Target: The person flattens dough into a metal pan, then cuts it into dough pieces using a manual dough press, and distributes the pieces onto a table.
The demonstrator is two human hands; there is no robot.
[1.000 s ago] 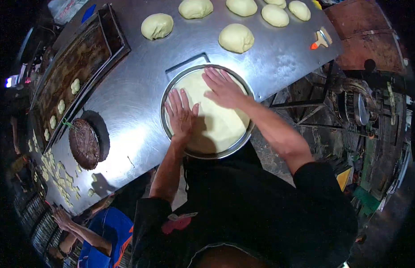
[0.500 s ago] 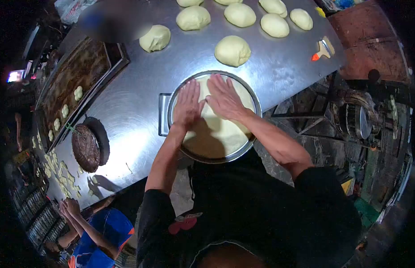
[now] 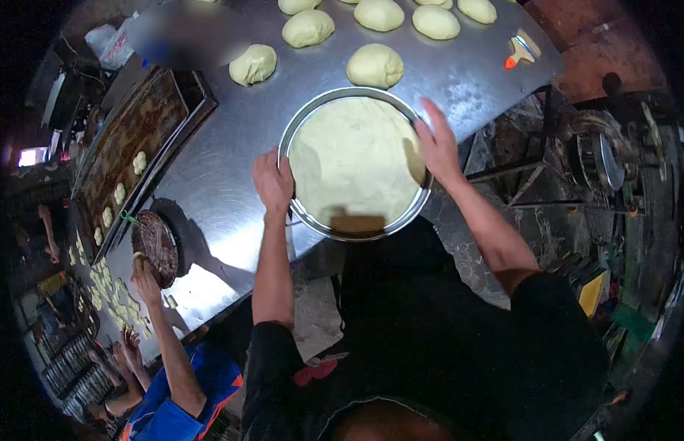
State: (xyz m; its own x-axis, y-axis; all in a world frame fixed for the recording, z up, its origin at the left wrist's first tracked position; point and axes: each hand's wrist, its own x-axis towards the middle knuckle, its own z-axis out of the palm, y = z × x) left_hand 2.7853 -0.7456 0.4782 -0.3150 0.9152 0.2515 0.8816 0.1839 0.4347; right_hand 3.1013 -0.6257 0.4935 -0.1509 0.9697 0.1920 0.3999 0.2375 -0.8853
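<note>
A round metal pan (image 3: 297, 117) with a sheet of pale dough (image 3: 357, 158) spread across its bottom lies before me at the front edge of the steel table. My left hand (image 3: 273, 182) is closed on the pan's left rim, its fingers partly hidden. At the right rim is my right hand (image 3: 440, 143), its fingers stretched out and its thumb apart, touching or very close to the edge. Just beyond the pan sits a smooth dough ball (image 3: 375, 66). A shadow falls on the near part of the dough sheet.
Several dough balls (image 3: 379, 15) stand along the far side. A brush with an orange-tipped handle (image 3: 522, 50) lies at right. At left are a dark baking tray (image 3: 136, 140) with small dough pieces and a round brown-filled pan (image 3: 154, 250). A co-worker's arm (image 3: 165, 323) reaches there.
Both my hands have left the dough surface and moved outward to the pan's rim. The pan sits slightly higher in view. The co-worker's hand has reached to the brown-filled pan.
</note>
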